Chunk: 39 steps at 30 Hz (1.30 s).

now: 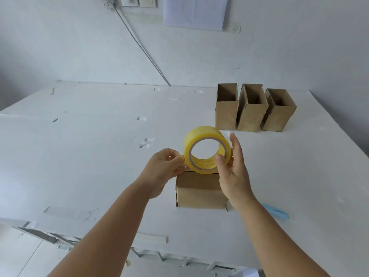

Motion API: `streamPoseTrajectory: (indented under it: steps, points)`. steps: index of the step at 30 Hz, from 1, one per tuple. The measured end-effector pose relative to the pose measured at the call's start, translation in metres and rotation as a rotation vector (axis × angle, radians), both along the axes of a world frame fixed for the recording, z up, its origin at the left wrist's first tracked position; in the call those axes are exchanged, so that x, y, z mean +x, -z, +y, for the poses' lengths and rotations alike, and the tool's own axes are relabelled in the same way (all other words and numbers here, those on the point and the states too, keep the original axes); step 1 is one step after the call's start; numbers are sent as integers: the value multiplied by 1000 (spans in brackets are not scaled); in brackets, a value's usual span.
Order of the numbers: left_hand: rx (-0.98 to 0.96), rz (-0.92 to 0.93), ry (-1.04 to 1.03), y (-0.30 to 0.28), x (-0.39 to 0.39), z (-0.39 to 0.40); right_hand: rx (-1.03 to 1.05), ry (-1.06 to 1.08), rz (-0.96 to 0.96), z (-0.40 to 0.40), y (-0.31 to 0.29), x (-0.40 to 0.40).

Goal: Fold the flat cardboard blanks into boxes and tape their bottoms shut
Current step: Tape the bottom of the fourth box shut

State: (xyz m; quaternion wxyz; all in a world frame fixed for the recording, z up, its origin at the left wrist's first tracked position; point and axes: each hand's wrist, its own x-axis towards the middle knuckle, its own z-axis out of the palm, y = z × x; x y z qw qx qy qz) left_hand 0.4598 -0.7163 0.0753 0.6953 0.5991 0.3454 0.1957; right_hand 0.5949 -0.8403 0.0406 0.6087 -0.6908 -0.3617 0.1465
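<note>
Left of centre in the frame, the left hand [166, 164] pinches at the left edge of the tape roll [205, 149], thumb and fingertips pressed together as if on the free end; the clear strip itself is too thin and glassy to make out, so whether it is caught I cannot tell. At centre the yellow roll is held upright just above the box [201, 189], which sits on the white table [89, 156] with its closed bottom turned up. To do this step well, I judge the end should be peeled off slowly, drawn level over the middle seam and run a little way down both side walls before pressing. Right of centre, the right hand [232, 170] grips the roll, thumb on the inner rim and fingers straight along its far side; it should let the roll turn freely. The seam and flaps are hidden behind roll and hands. In the upper right stand three boxes [253, 108], open tops up, bottoms out of sight. At the lower right a blue tool [278, 212] is half covered by the forearm; what it is stays unclear.
</note>
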Motion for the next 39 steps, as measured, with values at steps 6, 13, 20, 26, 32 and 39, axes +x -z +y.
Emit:
streamPoseTrajectory:
  steps: [6,13,20,26,32,39]
  points:
    - [-14,7,3,1,1,1,62,-83,61,2,-8,-3]
    - [-74,2,-16,0,-1,4,60,-113,82,0,-6,-3]
    - [-113,-2,-102,3,-1,6,79,-77,105,-3,-4,2]
    - [-119,32,-98,4,-2,10,158,67,75,-4,1,-3]
    - [-147,10,-108,7,-8,6,31,66,-66,-3,5,-5]
    - [35,92,-144,11,-15,8,-84,48,-68,-2,2,-6]
